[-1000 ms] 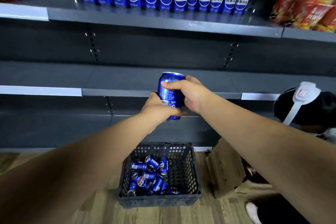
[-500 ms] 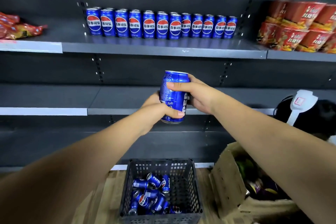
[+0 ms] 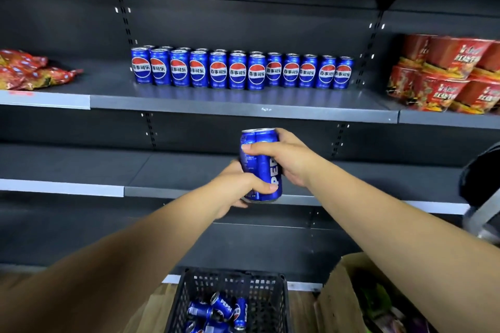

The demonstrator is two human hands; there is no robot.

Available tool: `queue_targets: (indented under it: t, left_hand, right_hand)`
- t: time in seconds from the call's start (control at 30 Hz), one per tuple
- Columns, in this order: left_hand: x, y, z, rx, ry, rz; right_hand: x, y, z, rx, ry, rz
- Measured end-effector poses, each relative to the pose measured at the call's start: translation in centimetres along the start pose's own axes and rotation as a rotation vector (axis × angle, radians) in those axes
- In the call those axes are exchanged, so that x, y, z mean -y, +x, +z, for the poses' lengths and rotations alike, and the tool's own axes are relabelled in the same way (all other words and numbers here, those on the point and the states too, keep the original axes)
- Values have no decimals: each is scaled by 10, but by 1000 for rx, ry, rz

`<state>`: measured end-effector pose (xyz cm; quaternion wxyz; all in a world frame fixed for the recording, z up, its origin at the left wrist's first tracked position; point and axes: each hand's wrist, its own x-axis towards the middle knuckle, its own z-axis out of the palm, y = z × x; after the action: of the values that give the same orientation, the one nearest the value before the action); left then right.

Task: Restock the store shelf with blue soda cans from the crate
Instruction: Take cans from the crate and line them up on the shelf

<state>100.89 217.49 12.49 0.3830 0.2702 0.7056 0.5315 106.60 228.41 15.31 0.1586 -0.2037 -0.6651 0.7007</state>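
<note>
Both hands, left hand (image 3: 238, 184) and right hand (image 3: 286, 159), lifted the shiny blue aluminium soda can (image 3: 261, 165) closer toward the grey metal shelf (image 3: 243, 108), each gripping it; best kept upright, logo forward

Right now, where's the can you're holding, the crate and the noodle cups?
held soda can (image 3: 263, 167), head view, blue side wall.
crate (image 3: 281, 303), head view, right mesh wall.
noodle cups (image 3: 446, 62), head view, red cup side.

Even, fairly bright light falls from above onto the forearms and the row of cans (image 3: 240, 71), which reflect faintly in the shelf (image 3: 243, 108) under them. The lower bays sit in shadow. Wide-angle distortion bends the edges; detail is slightly soft throughout.
</note>
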Motion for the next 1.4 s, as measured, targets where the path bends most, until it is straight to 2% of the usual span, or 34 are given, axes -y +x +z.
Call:
queue_targets:
  t: [0.17, 0.27, 0.47, 0.57, 0.73, 0.87, 1.03, 1.23, 1.4]
  left_hand:
    - [-6, 9, 13, -230, 43, 126]
    - [-12, 16, 13, -293, 50, 150]
    - [-28, 25, -12, -212, 29, 203]
    - [-36, 24, -22, -168, -112, 153]
    - [-48, 22, -33, -34, -183, 170]
    - [-52, 24, -43, 35, -158, 217]
    - [-57, 26, -48, 69, -58, 238]
    - [-53, 25, -51, -94, 107, 293]
    - [-52, 31, -43, -128, 131, 332]
  right_hand:
    - [9, 14, 6, -106, 46, 27]
    - [20, 21, 12, -128, 1, 30]
    - [47, 31, 13, -98, -42, 59]
    - [55, 37, 12, -71, 33, 70]
    - [54, 40, 4, 119, 54, 98]
    - [61, 40, -1, 188, 62, 56]
    - [65, 45, 5, 130, 137, -10]
    - [58, 49, 13, -128, 166, -44]
    - [66, 52, 23, -116, 82, -53]
